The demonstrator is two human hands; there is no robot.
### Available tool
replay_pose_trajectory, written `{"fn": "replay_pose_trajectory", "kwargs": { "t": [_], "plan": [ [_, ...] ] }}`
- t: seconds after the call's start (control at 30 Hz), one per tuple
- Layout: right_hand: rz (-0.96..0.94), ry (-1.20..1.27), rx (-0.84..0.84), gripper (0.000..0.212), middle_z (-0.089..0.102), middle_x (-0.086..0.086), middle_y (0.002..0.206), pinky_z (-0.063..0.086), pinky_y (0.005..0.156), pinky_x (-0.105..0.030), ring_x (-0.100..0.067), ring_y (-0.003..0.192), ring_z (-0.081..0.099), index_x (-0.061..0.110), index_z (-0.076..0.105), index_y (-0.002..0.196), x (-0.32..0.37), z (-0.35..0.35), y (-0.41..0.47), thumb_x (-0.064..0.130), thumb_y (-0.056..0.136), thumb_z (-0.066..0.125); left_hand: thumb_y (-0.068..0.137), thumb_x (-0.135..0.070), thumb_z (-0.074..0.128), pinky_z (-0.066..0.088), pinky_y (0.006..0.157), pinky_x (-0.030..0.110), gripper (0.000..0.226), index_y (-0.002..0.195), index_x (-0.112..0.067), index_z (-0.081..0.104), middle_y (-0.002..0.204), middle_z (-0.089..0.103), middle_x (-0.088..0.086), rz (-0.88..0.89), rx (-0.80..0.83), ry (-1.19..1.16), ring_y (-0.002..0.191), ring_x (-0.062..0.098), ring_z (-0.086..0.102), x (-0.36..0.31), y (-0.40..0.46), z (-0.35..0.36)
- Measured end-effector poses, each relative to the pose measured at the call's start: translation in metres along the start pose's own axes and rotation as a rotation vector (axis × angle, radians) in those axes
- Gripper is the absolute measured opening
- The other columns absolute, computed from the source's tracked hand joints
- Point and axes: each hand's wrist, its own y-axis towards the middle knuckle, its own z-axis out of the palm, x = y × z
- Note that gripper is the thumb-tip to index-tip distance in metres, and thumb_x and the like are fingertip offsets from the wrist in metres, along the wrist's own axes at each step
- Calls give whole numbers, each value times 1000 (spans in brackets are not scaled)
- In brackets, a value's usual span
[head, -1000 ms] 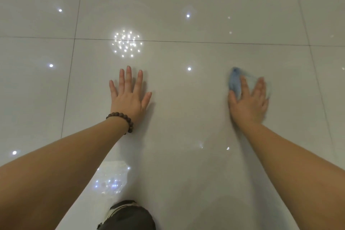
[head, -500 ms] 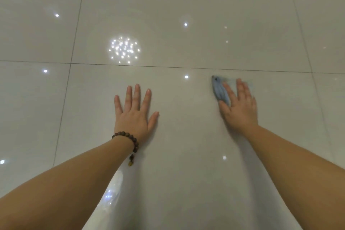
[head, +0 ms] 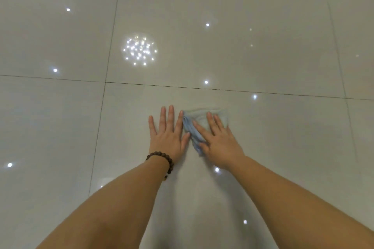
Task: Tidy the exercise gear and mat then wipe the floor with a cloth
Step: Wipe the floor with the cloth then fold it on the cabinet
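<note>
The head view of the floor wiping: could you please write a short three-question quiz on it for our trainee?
1. True or false: the right hand presses the cloth with flat fingers.
2. What is on the left hand's wrist? A) watch B) bead bracelet C) nothing
3. Fill in: the left hand lies flat on the tiled ____.

Key: 1 true; 2 B; 3 floor.

Soft, dim light; pinpoint glare on glossy floor [head: 263,62] (cloth [head: 190,127] slightly blurred)
</note>
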Motion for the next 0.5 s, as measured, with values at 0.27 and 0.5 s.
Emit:
{"fn": "replay_pose_trajectory", "kwargs": {
  "t": [0.27,0.5],
  "plan": [
    [75,23,-71,72,-24,-7,155,-5,114,-53,-26,143,-21,49,-16,141,10,-1,4,62,90,33,82,-62,-13,-15,113,55,72,142,-25,-27,154,-28,5,-8,-51,-80,140,19,-28,8,38,-25],
    [174,11,-361,73,31,-19,150,28,106,-59,-34,138,31,32,27,145,-72,0,26,46,75,38,89,-61,-8,-8,115,57,72,148,-22,-19,159,-17,8,-87,-180,-65,145,24,-19,12,116,-49]
  ]
}}
